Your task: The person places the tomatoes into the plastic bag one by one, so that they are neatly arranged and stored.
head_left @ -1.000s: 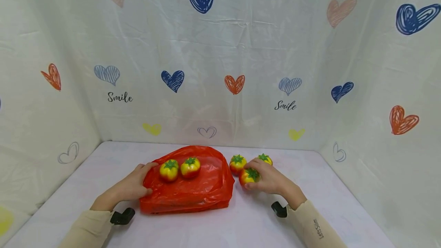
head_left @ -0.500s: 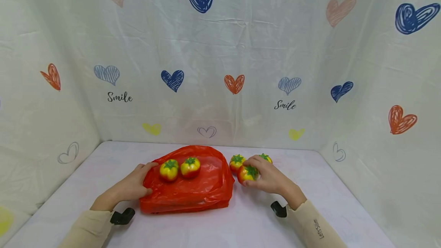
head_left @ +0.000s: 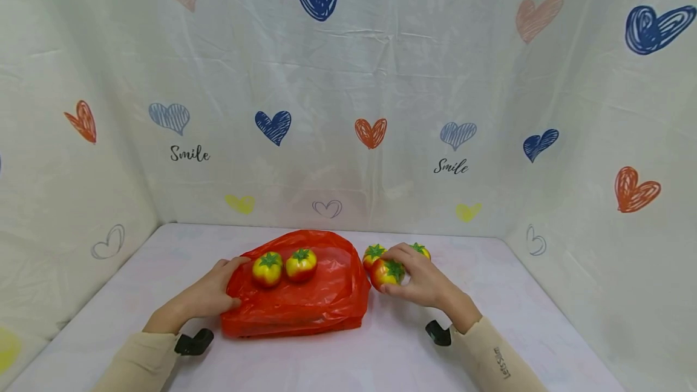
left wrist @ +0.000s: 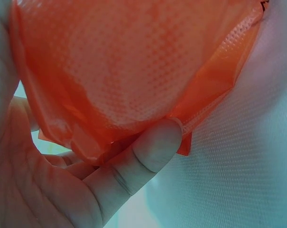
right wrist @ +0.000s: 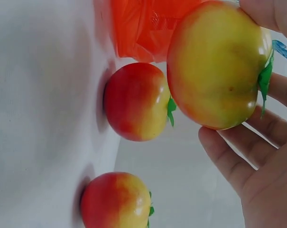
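Note:
A red plastic bag (head_left: 305, 313) lies with its mouth spread in the head view, and two red-and-yellow tomatoes rest within it, a left tomato (head_left: 267, 269) and a right tomato (head_left: 301, 265). My left hand (head_left: 209, 292) holds the bag's left edge; the left wrist view shows the thumb (left wrist: 157, 145) curled against the red plastic. Between the thumb and fingers of my right hand (head_left: 427, 283) is another tomato (right wrist: 217, 66) with a green leafy top. It is raised off the table, just right of the bag. Two more tomatoes stand behind it, one tomato (right wrist: 138, 102) near the bag.
The farther tomato (head_left: 419, 250) is partly hidden behind my right hand. Everything lies on a white table (head_left: 392, 362). A white curtain (head_left: 327, 77) printed with hearts closes off the back and sides. Black wrist mounts (head_left: 194, 342) sit below each hand.
My right hand has lifted the tomato slightly and carried it left, closer to the bag's right edge. The left hand and the bag have stayed in place.

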{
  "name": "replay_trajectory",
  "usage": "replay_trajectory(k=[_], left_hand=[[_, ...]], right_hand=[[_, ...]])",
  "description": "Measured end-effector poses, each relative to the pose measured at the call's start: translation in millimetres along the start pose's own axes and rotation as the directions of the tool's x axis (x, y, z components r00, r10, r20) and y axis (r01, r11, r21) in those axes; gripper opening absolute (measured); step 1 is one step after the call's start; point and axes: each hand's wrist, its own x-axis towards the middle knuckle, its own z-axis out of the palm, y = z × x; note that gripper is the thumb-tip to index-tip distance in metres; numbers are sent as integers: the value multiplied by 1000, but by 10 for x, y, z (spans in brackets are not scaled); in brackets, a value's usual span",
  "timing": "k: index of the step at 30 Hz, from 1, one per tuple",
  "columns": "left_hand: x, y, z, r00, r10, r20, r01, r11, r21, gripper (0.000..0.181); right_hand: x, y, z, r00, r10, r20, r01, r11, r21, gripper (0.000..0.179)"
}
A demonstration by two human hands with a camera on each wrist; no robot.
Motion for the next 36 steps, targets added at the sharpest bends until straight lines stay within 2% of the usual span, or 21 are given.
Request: replay_trajectory(k=[5,12,19,36], left_hand=[[-7,4,1,1000,1,1,-1,1000,-4,83],[0,3,0,1000,6,5,-6,1000,-1,82],[7,-10,0,1000,13,2,-13,1000,4,82],[3,-8,6,1000,13,1,-13,1000,4,81]], right_hand=[[4,-4,20,998,-51,-41,51,999,15,42],[2,-43,37,999,-28,-34,30,999,35,43],[33,-69,54,997,-69,-42,70,997,28,45],[276,-260,115,997,-68,-38,71,995,70,45]])
